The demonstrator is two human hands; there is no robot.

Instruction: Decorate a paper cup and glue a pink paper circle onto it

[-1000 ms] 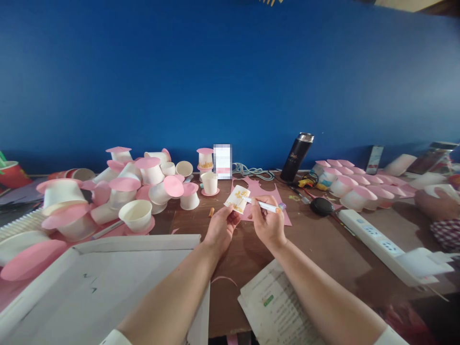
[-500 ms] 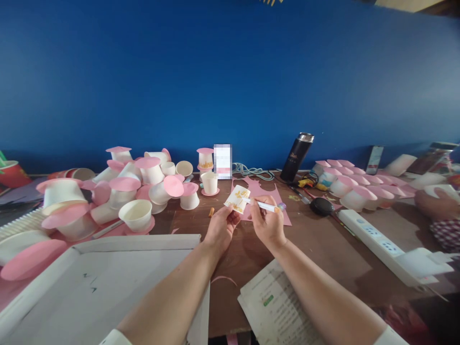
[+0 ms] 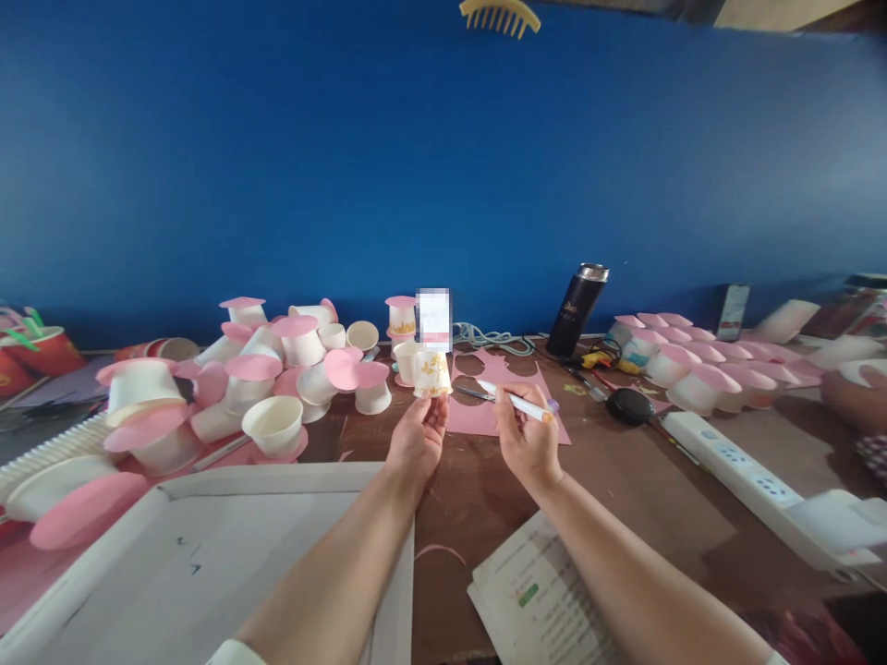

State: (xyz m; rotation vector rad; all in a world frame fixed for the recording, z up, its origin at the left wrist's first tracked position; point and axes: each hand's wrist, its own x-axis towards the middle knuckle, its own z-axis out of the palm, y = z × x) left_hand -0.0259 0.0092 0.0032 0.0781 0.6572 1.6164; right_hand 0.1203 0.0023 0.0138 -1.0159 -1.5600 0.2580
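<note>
My left hand (image 3: 419,436) is closed on a small white paper cup (image 3: 433,373) with yellow-orange drawing on its side. The cup is held upside down, its wider rim toward my fingers. My right hand (image 3: 530,439) grips a white marker pen (image 3: 523,405), its tip pointing left and apart from the cup. Beneath the pen, a pair of scissors (image 3: 475,392) lies on a pink paper sheet (image 3: 478,421) with round cut-outs. Behind the held cup stand another white cup (image 3: 407,362) and a decorated cup with a pink disc (image 3: 401,314).
Many white cups with pink discs (image 3: 253,367) crowd the left, beside a white tray (image 3: 277,477). To the right are a black thermos (image 3: 577,309), pink-topped cups (image 3: 699,380), a power strip (image 3: 727,462) and another person's hand (image 3: 863,397). A printed booklet (image 3: 533,600) lies in front.
My left hand has turned the cup from tilted to nearly upright and moved it left. The pen has come away from the cup's side. The camera view has shifted slightly.
</note>
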